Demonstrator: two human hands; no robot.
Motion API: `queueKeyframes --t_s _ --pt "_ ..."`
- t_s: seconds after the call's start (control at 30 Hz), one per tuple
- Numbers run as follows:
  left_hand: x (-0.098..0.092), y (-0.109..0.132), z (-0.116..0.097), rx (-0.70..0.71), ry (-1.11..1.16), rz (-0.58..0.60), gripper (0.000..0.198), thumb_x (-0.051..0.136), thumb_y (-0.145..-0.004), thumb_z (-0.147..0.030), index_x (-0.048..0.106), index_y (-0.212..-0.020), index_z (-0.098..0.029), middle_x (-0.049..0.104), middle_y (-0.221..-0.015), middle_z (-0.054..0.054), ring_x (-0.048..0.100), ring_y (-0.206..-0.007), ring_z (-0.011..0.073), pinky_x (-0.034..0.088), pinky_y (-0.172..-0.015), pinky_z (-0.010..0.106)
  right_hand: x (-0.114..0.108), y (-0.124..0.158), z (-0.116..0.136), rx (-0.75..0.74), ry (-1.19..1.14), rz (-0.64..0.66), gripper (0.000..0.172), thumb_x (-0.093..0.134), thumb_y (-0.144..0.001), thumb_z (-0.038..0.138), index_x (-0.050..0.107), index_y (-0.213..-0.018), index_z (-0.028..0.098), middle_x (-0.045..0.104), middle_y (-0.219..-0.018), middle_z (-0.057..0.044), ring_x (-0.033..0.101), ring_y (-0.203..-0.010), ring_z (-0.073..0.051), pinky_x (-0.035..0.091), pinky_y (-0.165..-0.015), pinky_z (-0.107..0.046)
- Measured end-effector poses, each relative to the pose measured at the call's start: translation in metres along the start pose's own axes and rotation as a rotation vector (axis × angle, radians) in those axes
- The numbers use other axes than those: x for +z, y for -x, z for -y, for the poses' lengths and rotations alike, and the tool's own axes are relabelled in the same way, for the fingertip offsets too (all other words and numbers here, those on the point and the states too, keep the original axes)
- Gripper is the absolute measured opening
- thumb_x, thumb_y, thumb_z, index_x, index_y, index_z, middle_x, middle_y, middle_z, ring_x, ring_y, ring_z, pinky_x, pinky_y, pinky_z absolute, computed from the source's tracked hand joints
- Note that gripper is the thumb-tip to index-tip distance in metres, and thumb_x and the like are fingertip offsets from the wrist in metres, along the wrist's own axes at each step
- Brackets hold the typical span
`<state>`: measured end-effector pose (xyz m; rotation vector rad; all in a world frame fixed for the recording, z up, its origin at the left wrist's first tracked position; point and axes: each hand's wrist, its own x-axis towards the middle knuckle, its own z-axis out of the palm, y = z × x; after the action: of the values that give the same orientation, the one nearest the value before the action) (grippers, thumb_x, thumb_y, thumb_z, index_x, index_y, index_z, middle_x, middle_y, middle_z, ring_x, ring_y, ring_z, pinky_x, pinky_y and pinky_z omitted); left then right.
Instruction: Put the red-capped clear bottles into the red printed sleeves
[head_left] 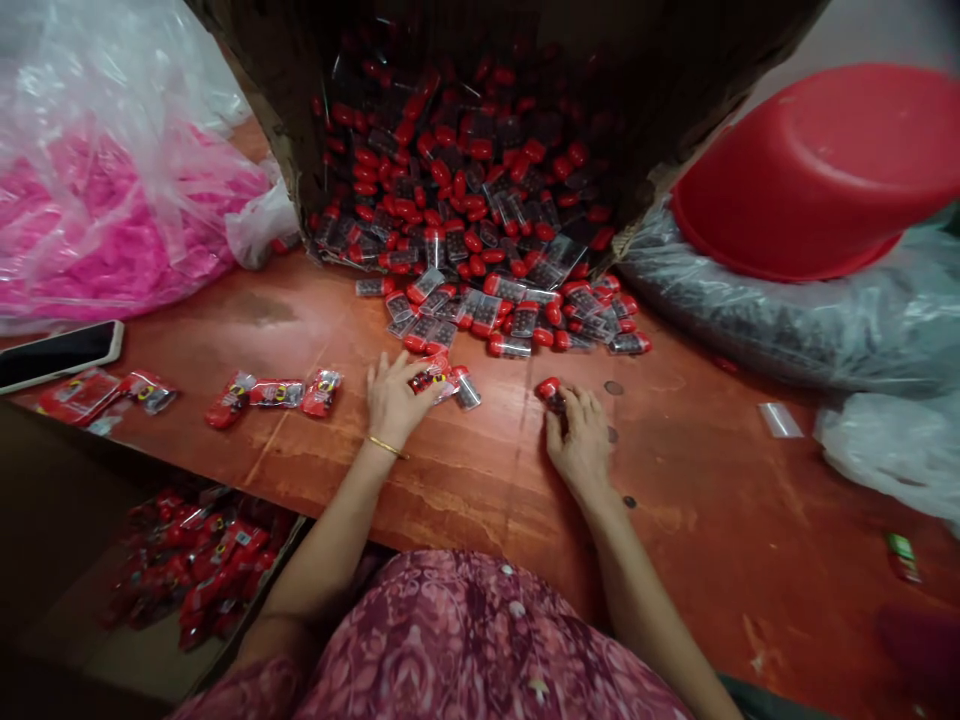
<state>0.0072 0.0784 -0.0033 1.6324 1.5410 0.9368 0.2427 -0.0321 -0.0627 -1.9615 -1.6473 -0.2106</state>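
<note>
Probably mid-bagging: left hand pinches red packet at its 2 o'clock, right hand grips red-capped container at its 10; next move likely needs packet mouth open, can't tell if it is

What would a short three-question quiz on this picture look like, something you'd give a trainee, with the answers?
1. True or false: The phone lies nearer to the right hand than to the left hand.

2. Multiple choice: Which wrist wears the gold bangle?
A) left
B) right
C) neither

3. Fill in the missing word: Red-capped containers lie inside a cardboard ____ and on the table in front of it.

Key:
1. False; it lies nearer to the left hand.
2. A
3. box
</note>
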Motion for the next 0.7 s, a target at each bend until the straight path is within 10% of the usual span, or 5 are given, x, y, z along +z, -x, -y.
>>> queueKeyframes --t_s 0.13,0.4,0.7 --pt "0.0 -0.001 0.001 0.111 -0.483 0.122 0.023 0.065 -0.073 -0.035 0.073 -0.092 -0.025 0.055 -0.13 0.009 0.036 -0.129 0.0365 0.022 -0.105 0.054 0.001 -0.001 -0.003 0.007 -0.005 -0.014 0.037 0.044 -0.084 0.026 0.05 -0.118 0.015 0.054 -0.118 -0.016 0.046 -0.115 -0.028 0.04 -0.094 -0.047" --pt "0.004 0.007 -0.007 0.186 -0.51 0.015 0.018 0.055 -0.081 -0.031 0.072 -0.085 -0.025 0.055 -0.13 0.005 0.038 -0.129 0.0301 0.025 -0.105 0.052 -0.011 0.0 0.019 0.009 -0.103 -0.138 0.025 0.051 -0.082 0.029 0.061 -0.1 0.016 0.062 -0.111 -0.014 0.054 -0.107 -0.029 0.04 -0.092 -0.048" --pt "0.009 0.006 -0.013 0.166 -0.634 0.075 0.028 0.056 -0.08 -0.04 0.068 -0.101 -0.028 0.053 -0.132 0.006 0.036 -0.13 0.0319 0.024 -0.105 0.054 -0.008 -0.005 0.089 0.16 -0.659 0.148 0.038 0.039 -0.087 0.043 0.065 -0.095 0.017 0.069 -0.093 -0.011 0.062 -0.087 -0.023 0.048 -0.079 -0.038"
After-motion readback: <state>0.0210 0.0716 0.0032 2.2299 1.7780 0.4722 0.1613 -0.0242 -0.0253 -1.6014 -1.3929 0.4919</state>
